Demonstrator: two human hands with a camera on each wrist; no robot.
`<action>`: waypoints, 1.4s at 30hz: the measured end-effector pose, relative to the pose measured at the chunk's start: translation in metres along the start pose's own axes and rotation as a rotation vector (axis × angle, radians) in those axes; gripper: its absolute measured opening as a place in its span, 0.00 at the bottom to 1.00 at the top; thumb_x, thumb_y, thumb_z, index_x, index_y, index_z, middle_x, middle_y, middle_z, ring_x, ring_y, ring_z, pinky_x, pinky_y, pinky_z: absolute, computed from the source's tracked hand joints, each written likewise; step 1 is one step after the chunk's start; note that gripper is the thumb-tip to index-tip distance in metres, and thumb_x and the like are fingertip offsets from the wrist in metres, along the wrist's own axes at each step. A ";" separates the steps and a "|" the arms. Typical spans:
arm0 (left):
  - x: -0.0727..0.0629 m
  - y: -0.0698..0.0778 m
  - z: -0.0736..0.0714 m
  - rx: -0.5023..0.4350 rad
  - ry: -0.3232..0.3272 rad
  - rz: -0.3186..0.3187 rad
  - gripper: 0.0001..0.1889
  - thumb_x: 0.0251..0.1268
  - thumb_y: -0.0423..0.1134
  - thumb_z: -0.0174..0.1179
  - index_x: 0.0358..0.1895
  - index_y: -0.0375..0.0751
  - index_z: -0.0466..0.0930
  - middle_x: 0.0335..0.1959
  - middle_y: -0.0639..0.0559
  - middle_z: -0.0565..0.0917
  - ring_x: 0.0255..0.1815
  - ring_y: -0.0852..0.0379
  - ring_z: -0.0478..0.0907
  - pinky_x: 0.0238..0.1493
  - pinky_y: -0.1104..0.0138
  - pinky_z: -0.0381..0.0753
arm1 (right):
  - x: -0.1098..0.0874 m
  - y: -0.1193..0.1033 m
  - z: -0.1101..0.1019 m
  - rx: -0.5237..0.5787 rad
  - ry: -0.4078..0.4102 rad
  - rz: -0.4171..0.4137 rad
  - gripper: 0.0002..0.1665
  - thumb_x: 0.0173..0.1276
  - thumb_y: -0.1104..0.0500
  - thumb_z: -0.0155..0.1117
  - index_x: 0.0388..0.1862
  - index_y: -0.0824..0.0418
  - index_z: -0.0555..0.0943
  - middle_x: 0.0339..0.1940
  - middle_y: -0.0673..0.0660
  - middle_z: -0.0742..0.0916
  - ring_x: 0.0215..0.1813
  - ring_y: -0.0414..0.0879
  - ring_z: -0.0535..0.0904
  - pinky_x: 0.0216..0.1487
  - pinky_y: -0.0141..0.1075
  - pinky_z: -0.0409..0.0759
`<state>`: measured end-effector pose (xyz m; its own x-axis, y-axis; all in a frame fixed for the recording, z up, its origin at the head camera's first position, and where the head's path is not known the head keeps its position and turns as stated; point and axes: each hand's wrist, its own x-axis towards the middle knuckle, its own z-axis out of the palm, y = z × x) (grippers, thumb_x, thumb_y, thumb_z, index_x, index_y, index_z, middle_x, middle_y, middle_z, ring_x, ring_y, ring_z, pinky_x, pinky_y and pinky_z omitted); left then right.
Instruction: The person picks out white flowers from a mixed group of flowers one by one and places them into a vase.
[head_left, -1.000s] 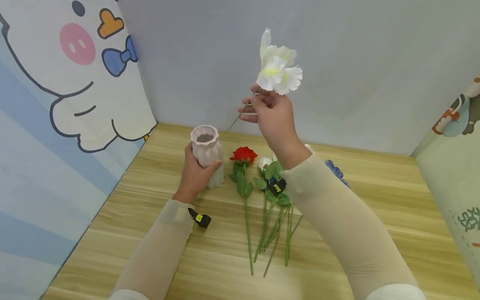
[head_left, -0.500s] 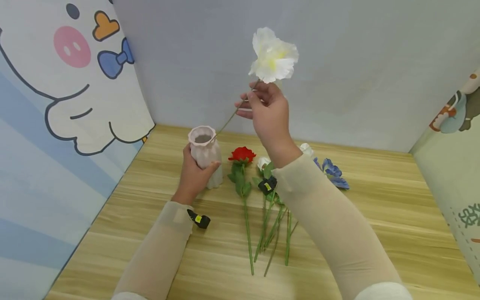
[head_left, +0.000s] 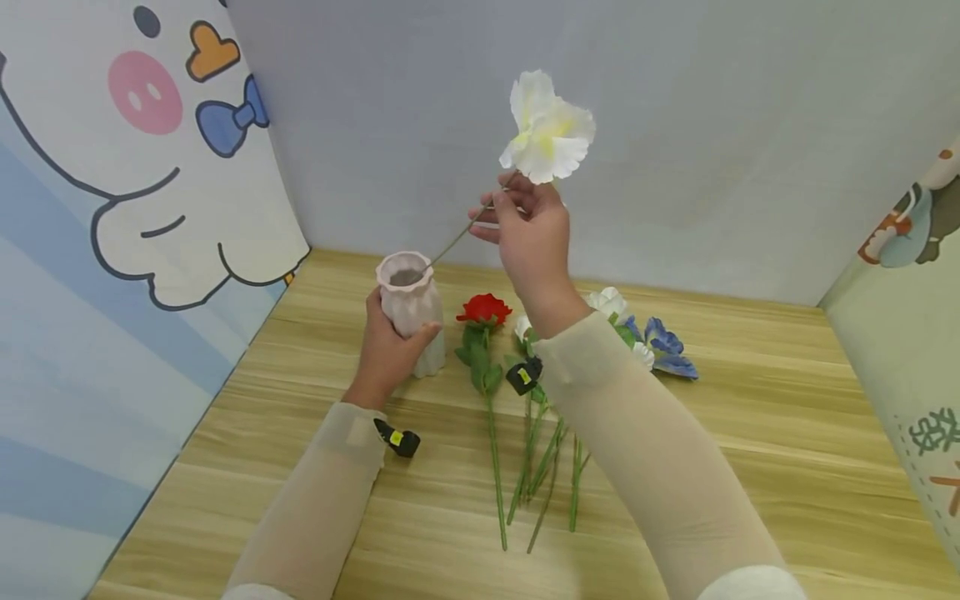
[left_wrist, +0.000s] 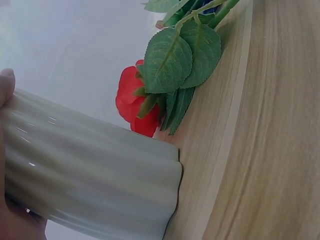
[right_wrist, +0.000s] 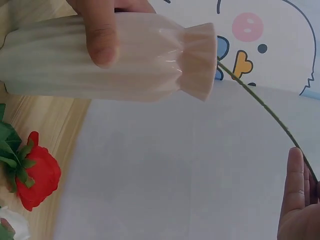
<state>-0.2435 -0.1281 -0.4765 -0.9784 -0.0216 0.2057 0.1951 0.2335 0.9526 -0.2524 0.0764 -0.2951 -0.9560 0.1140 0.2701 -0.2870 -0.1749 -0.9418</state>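
Note:
A pale pink fluted vase (head_left: pixel 420 321) stands upright on the wooden table, and my left hand (head_left: pixel 390 346) grips it round its left side with the thumb across the front. Above and to the right, my right hand (head_left: pixel 528 233) pinches the thin stem of a white flower (head_left: pixel 547 137) with a yellowish centre. The stem (right_wrist: pixel 267 107) slants down to the left, and its lower end has entered the vase's mouth. In the left wrist view the lower vase (left_wrist: pixel 100 165) rests on the table.
Right of the vase lies a red rose (head_left: pixel 486 310) with green leaves. Beyond it are several stems, white flowers (head_left: pixel 606 302) and a blue flower (head_left: pixel 666 346), partly hidden by the right forearm. A grey wall (head_left: pixel 705 167) rises behind the table.
My right hand has moved slightly left and brought the white flower's stem from beside the vase into its mouth. The left hand still holds the vase in place.

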 end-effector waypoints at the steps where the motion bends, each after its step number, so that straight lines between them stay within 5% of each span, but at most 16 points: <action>1: 0.001 0.000 0.000 -0.001 0.000 0.000 0.54 0.60 0.52 0.75 0.80 0.48 0.45 0.67 0.40 0.70 0.63 0.41 0.73 0.64 0.43 0.73 | 0.000 0.002 0.000 0.002 0.002 0.005 0.10 0.81 0.64 0.55 0.57 0.63 0.74 0.46 0.62 0.84 0.46 0.56 0.87 0.48 0.41 0.86; 17: 0.001 0.006 0.002 -0.010 -0.009 -0.014 0.55 0.60 0.52 0.75 0.81 0.47 0.44 0.68 0.38 0.68 0.63 0.40 0.73 0.63 0.42 0.73 | -0.014 0.037 0.012 0.082 0.010 0.079 0.08 0.80 0.68 0.55 0.54 0.67 0.74 0.46 0.68 0.84 0.44 0.57 0.88 0.46 0.43 0.87; 21: 0.000 0.007 0.003 0.001 -0.002 0.008 0.54 0.61 0.51 0.74 0.80 0.47 0.44 0.68 0.37 0.69 0.62 0.40 0.74 0.62 0.42 0.74 | -0.015 0.042 0.017 0.078 -0.005 0.043 0.06 0.79 0.70 0.56 0.52 0.67 0.76 0.42 0.67 0.84 0.42 0.57 0.87 0.46 0.44 0.87; 27: -0.001 0.005 0.004 0.002 0.004 -0.006 0.54 0.59 0.52 0.75 0.80 0.47 0.45 0.66 0.38 0.69 0.62 0.41 0.74 0.61 0.42 0.74 | -0.017 0.048 0.022 -0.028 -0.038 0.010 0.05 0.78 0.69 0.58 0.49 0.66 0.78 0.39 0.63 0.85 0.42 0.58 0.87 0.48 0.43 0.86; 34: -0.003 0.002 0.001 0.011 0.023 0.001 0.53 0.61 0.50 0.75 0.80 0.47 0.45 0.66 0.38 0.69 0.61 0.41 0.74 0.61 0.43 0.74 | -0.018 0.056 0.032 -0.165 -0.025 0.106 0.04 0.76 0.62 0.64 0.46 0.61 0.83 0.38 0.56 0.88 0.44 0.53 0.86 0.49 0.37 0.84; 42: 0.000 0.004 0.004 0.001 0.013 0.002 0.52 0.62 0.46 0.74 0.80 0.47 0.45 0.67 0.38 0.68 0.63 0.41 0.72 0.62 0.42 0.73 | -0.016 0.061 0.031 -0.313 -0.125 -0.048 0.04 0.75 0.65 0.64 0.40 0.66 0.82 0.35 0.57 0.85 0.42 0.58 0.83 0.43 0.37 0.81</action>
<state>-0.2430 -0.1233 -0.4735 -0.9770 -0.0333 0.2106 0.1972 0.2347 0.9519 -0.2560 0.0334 -0.3504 -0.9473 -0.0097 0.3202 -0.3183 0.1392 -0.9377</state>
